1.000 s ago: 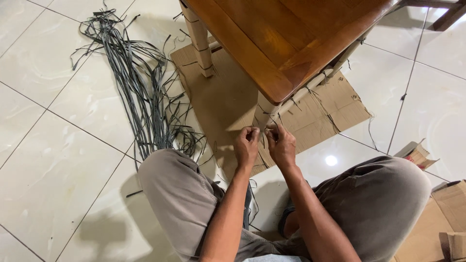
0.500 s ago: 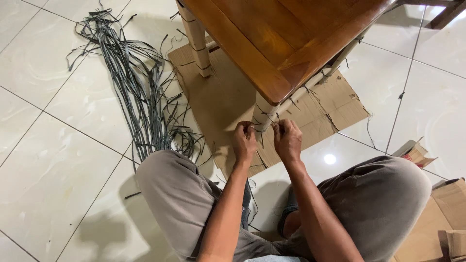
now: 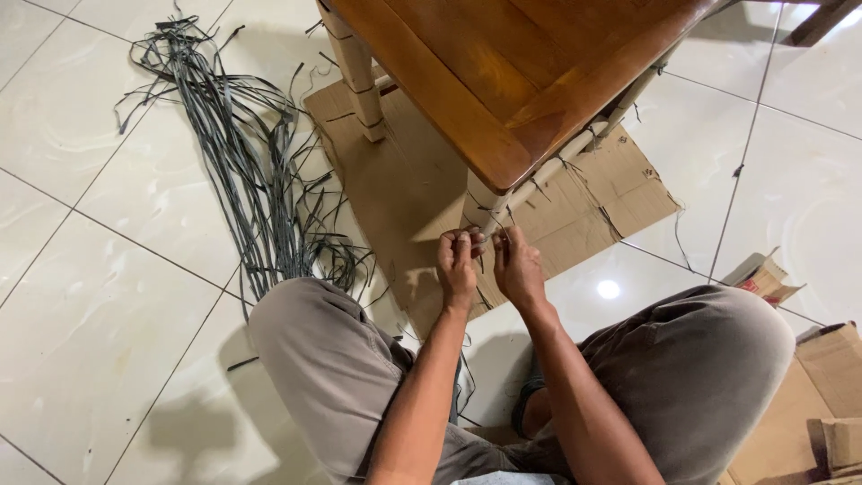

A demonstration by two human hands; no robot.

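Note:
A brown wooden table (image 3: 503,63) stands on a flattened sheet of cardboard (image 3: 404,180). Its near leg (image 3: 478,205) is wrapped in pale paper bound with thin grey straps. My left hand (image 3: 458,262) and my right hand (image 3: 519,266) are close together at the bottom of that leg. Both pinch the ends of a thin grey strap (image 3: 485,235) that goes round the leg. My knees in grey-brown trousers frame the hands on both sides.
A long bundle of loose grey straps (image 3: 242,153) lies on the white tiled floor to the left. The far table leg (image 3: 359,81) is wrapped too. Small cardboard boxes (image 3: 763,274) and folded cardboard (image 3: 808,404) sit at the right.
My hands have come closer together at the leg, the right one shifting left towards the left one. The view has drifted slightly.

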